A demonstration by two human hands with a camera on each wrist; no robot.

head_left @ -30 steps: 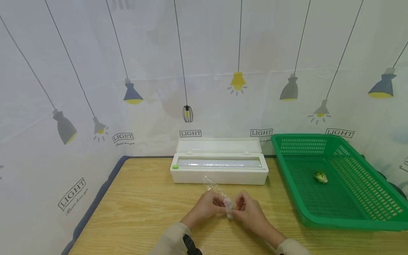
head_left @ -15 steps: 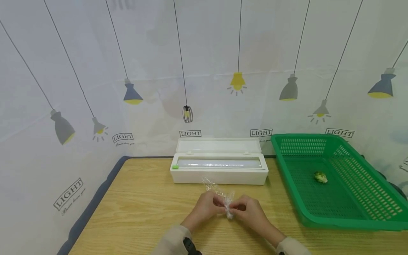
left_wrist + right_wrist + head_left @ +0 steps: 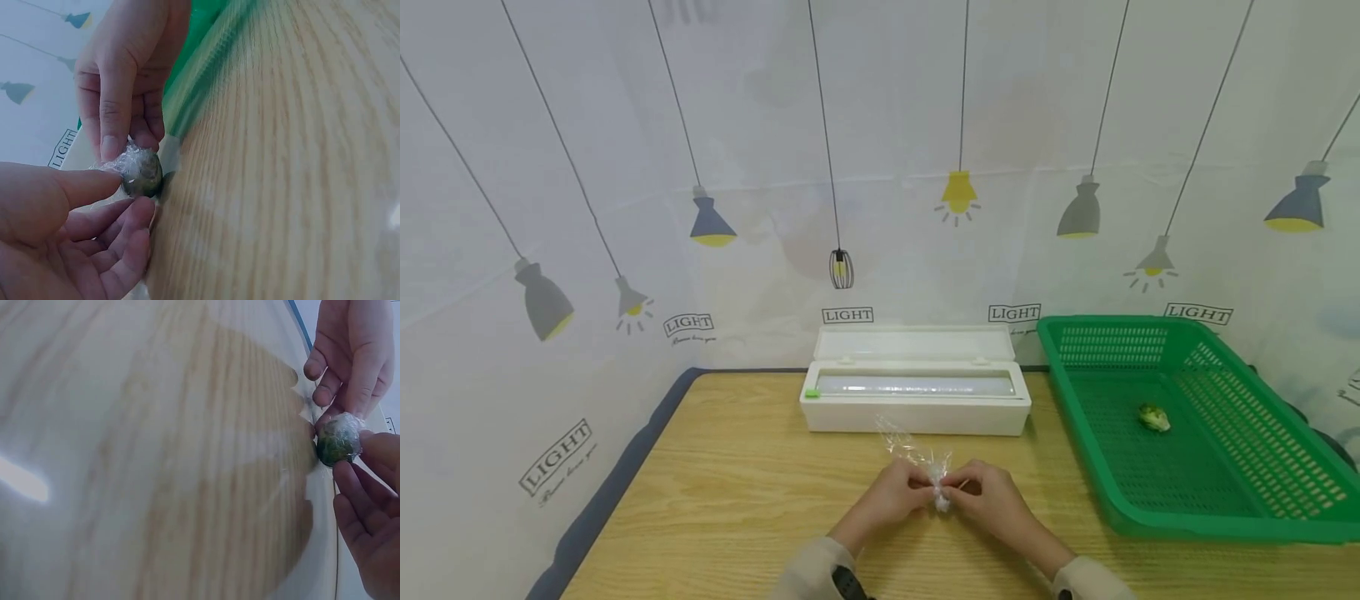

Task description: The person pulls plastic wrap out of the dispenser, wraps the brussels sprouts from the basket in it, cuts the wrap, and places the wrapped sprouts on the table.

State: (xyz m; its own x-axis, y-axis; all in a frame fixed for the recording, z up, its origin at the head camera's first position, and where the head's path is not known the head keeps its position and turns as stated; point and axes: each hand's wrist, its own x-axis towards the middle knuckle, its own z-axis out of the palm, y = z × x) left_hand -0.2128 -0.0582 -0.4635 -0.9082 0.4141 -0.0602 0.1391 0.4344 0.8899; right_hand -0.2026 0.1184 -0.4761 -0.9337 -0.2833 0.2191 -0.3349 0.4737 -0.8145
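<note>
A small round Brussels sprout [image 3: 145, 179], wrapped in crinkled cling film, is pinched between both hands close over the table. My left hand [image 3: 891, 493] holds the bundle from the left with thumb and fingertips. From the right, the thumb and fingers of my right hand [image 3: 994, 493] pinch the gathered film. In the right wrist view the wrapped sprout [image 3: 336, 445] shows green through the clear layers. A loose tail of cling film [image 3: 895, 437] trails up and left from the hands, toward the white box.
Behind the hands, a white cling film dispenser box [image 3: 916, 418] stands with its lid up and a roll inside. To the right, a green plastic basket [image 3: 1093, 467] holds one unwrapped Brussels sprout [image 3: 1153, 417]. A wood-grain table [image 3: 737, 467] meets a printed wall cloth.
The right hand, apart from the film's upper part a second ago, has closed in on the gathered film. The left hand has shifted slightly down and right.
</note>
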